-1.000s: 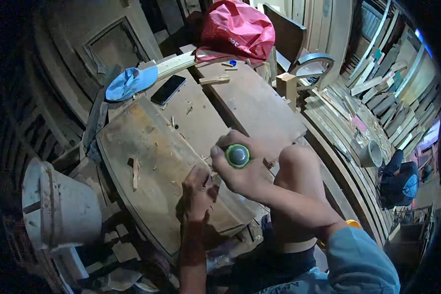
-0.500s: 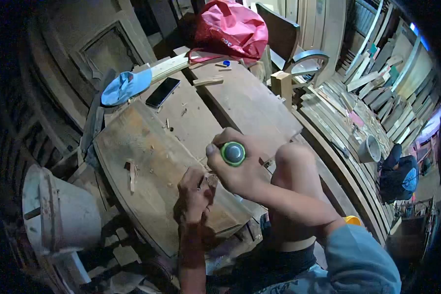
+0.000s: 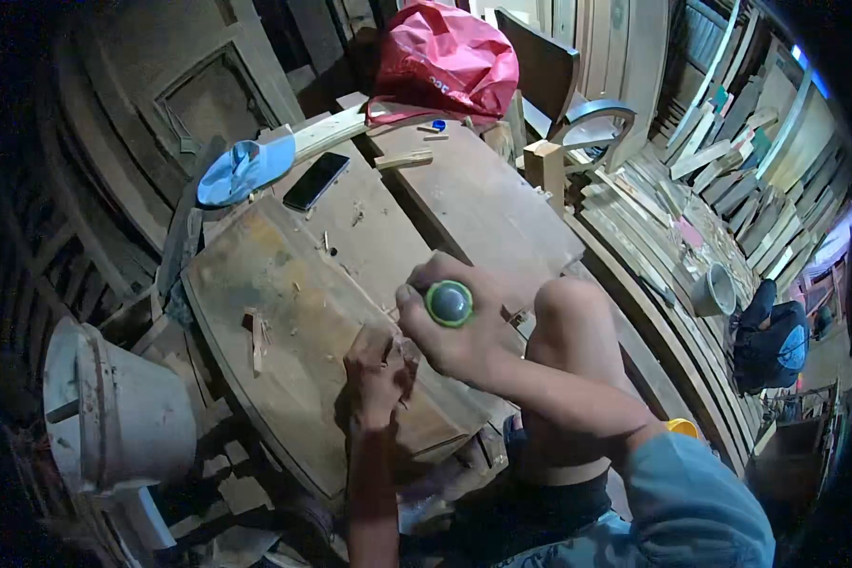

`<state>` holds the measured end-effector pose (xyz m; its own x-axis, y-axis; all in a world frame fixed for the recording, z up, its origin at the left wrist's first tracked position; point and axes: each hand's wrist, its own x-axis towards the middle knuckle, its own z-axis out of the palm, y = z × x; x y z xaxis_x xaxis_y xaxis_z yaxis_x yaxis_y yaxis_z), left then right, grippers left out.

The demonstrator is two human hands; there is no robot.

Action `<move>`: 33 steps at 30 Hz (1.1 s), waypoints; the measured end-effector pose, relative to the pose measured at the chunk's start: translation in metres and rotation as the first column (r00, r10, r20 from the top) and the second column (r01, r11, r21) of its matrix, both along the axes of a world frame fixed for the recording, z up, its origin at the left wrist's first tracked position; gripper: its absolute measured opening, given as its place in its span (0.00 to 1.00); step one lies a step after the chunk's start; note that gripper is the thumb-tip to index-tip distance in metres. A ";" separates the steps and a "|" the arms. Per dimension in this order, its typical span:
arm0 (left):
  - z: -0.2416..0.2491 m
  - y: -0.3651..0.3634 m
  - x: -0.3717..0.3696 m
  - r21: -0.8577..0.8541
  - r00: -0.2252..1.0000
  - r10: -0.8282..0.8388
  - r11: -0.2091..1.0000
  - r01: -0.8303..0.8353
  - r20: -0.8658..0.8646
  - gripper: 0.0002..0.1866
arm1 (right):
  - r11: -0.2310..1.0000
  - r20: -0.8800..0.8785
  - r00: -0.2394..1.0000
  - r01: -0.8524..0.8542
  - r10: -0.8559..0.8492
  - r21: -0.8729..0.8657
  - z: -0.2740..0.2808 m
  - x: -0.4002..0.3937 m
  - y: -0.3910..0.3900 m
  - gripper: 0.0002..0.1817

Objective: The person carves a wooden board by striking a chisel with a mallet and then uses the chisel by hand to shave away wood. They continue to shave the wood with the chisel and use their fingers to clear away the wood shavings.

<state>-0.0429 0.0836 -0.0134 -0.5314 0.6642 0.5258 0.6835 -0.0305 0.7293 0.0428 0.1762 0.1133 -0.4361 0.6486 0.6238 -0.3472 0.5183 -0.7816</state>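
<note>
My right hand [image 3: 478, 327] is wrapped round an upright handle with a rounded grey end and a green rim [image 3: 450, 304]. I look straight onto its end, so the rest of the tool is hidden. Just to the left and lower, my left hand [image 3: 374, 369] is closed with fingers bent, low over the wooden board [image 3: 284, 379]. Whatever it pinches is too small and dim to name. A thin wood sliver [image 3: 257, 341] and some shavings lie on the board left of my hands.
A phone [image 3: 316, 181], a blue cap [image 3: 246, 171] and a pink bag [image 3: 448, 62] are on the far boards. A white bucket [image 3: 142, 407] stands at the left. Stacked planks [image 3: 653, 303] run along the right. A person [image 3: 772, 336] sits at the far right.
My right hand and the handle's end have shifted very slightly. My left hand stays almost in place.
</note>
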 end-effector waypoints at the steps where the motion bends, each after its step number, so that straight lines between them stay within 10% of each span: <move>1: -0.001 0.003 0.001 -0.044 0.995 0.064 0.997 -0.061 0.082 0.05 | 0.998 -0.038 0.999 -0.033 0.031 -0.046 0.003 0.003 -0.003 0.08; 8: -0.007 0.003 0.002 0.116 0.966 -0.031 0.993 0.001 0.257 0.06 | 0.999 -0.021 1.000 -0.003 0.004 0.044 0.000 -0.002 0.004 0.08; 10: 0.002 -0.001 0.001 0.083 0.995 0.021 0.996 -0.029 0.093 0.06 | 0.968 -0.040 0.999 -0.015 0.005 -0.249 0.003 -0.001 0.004 0.08; 16: 0.022 -0.004 0.006 -0.055 0.997 0.004 0.998 0.000 0.072 0.03 | 0.969 -0.115 0.991 -0.100 0.075 -0.226 0.023 0.015 0.001 0.08; 33: 0.004 -0.006 0.000 0.019 0.998 0.006 1.000 -0.005 -0.059 0.09 | 0.980 -0.114 0.981 -0.143 0.159 0.142 0.023 0.018 -0.010 0.06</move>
